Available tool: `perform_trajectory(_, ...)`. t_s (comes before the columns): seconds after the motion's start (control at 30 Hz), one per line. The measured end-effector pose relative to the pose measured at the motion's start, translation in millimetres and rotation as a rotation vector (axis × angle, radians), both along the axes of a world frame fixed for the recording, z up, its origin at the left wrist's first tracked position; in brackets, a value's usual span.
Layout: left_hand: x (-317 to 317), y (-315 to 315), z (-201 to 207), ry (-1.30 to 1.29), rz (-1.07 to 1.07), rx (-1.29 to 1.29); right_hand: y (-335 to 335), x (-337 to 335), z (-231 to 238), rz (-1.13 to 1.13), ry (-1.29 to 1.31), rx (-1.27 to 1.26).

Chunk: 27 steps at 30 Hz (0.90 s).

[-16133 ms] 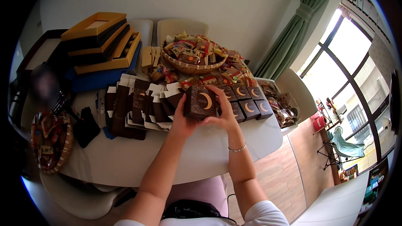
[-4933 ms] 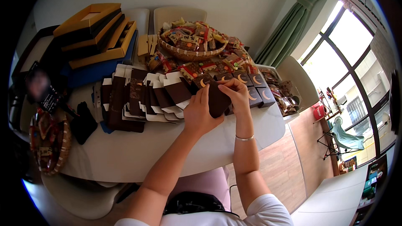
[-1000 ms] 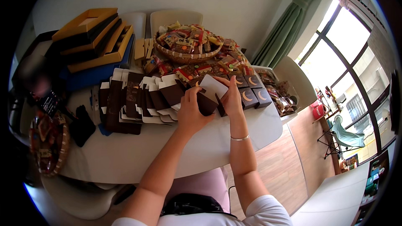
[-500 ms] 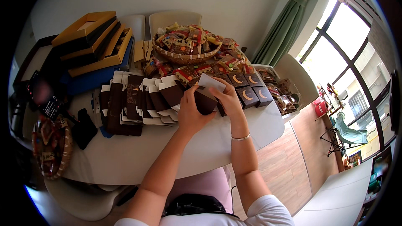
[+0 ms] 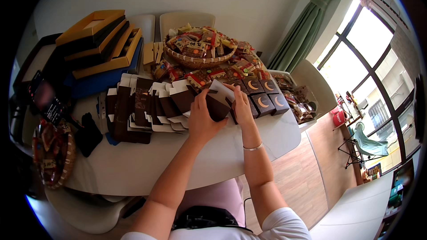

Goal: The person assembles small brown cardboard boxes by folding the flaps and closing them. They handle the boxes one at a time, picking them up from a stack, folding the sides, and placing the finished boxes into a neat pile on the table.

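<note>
Between my two hands is a small dark brown carton [image 5: 218, 107] with a pale inner flap standing up at its top. My left hand [image 5: 203, 116] wraps round its left side, thumb below and fingers at the upper edge. On the other side my right hand [image 5: 241, 105] pinches the carton near its upper right edge. Flat, unfolded brown cartons [image 5: 144, 104] with white inner flaps lie overlapping to the left of my hands. Just right of them stand several finished dark boxes [image 5: 263, 102], each with a gold crescent on top.
Behind the cartons, a woven basket [image 5: 199, 62] is heaped with wrapped snacks, and more packets lie round it. Black and gold trays [image 5: 95, 40] are stacked at the back left. A smaller snack basket [image 5: 66, 162] and a black pouch [image 5: 90, 135] sit at the left.
My right hand has shifted slightly, its fingers moving from across the pale flap to the carton's right edge. The left hand keeps its hold.
</note>
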<state>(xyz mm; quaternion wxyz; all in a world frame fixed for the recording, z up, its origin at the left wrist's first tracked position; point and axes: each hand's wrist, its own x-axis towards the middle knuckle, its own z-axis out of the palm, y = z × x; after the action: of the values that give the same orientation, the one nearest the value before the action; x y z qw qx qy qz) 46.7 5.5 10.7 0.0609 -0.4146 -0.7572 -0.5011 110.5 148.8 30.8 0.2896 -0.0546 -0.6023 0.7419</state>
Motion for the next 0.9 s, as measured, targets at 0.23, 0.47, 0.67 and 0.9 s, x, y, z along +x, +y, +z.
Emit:
perform_trajectory(0.23,1.8,-0.8,1.5,0.057,0.033,0.055,3.6,-2.8,-8.5,0.016,-0.049,0.199)
perform_trajectory(0.47,1.0,-0.9,-0.1,0.019,0.045,-0.016,3.4,-4.0,-10.5,0.026,-0.095,0.225)
perform_trajectory(0.67,0.8,-0.2,0.8,-0.009,0.07,-0.002,-5.3,-2.3,-5.0,0.08,-0.027,0.312)
perform_trajectory(0.9,1.0,-0.6,1.8,0.009,0.065,0.053,-2.2,-1.6,-3.2,0.09,-0.02,0.29)
